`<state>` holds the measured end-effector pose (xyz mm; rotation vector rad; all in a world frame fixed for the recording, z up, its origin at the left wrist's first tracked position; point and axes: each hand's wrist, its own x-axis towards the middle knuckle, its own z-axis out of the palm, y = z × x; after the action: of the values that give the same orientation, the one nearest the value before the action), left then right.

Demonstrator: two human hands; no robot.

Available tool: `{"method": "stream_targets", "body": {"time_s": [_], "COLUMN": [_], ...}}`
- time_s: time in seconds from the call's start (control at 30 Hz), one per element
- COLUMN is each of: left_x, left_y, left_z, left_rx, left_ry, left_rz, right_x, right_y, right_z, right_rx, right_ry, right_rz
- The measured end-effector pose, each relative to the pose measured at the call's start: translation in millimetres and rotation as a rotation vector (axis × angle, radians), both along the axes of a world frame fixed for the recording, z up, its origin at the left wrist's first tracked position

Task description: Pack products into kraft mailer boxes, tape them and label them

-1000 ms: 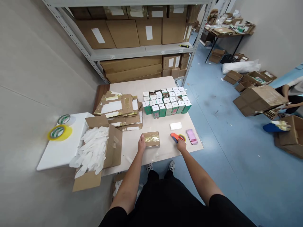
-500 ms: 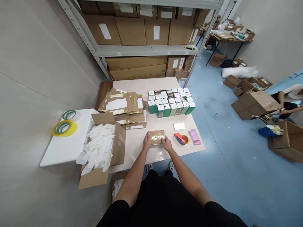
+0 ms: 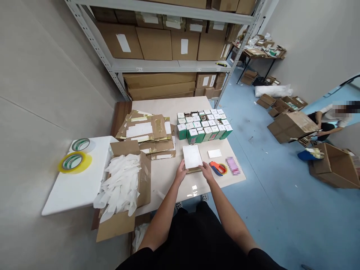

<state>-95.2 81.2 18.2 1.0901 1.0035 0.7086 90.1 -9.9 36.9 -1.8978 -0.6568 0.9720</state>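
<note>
A small cardboard box (image 3: 192,156) with a large white label on its upper face is held over the front of the table. My left hand (image 3: 181,172) grips its near left corner, and my right hand (image 3: 206,171) grips the near right corner, thumb on top. Just right of my right hand lies a red and blue tool (image 3: 218,168), perhaps a tape cutter, by a yellow ring. A small white card (image 3: 214,153) and a blurred pink item (image 3: 233,166) are close by. Beyond the box stand rows of green and white boxes (image 3: 204,126).
Flattened cardboard (image 3: 149,131) is stacked on the table's left. An open carton of white paper strips (image 3: 120,183) stands in front of it. Tape rolls (image 3: 72,161) rest on a white surface (image 3: 75,189). Behind is a shelf (image 3: 168,66) of cartons. Another person (image 3: 327,122) handles cartons at right.
The box has been turned over, so its white-labelled face shows instead of the taped side. Both hands have moved slightly forward with it. The camera view has shifted a little.
</note>
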Motion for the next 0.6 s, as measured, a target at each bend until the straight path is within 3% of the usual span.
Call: {"method": "stream_targets", "body": {"time_s": [0.13,0.27,0.43,0.6], "left_x": [14,42,105,183], "left_y": [-5,11,31,40], "left_z": [-7.4,6.5,24.3,5.9], "left_rx": [0.008,0.083,0.181,0.094], "left_ry": [0.165,0.216,0.252,0.375], "left_rz": [0.089,0.158,0.111,-0.032], "right_x": [15,48,110,188], "right_y": [5,23,48,54], "right_z": [-9.4,12.0,31.6,1.4], "right_rx": [0.027,0.118,0.236,0.016], "right_ry": [0.0,-0.06,-0.194,-0.28], "right_rz": [0.018,0.058,0.093,0.093]}}
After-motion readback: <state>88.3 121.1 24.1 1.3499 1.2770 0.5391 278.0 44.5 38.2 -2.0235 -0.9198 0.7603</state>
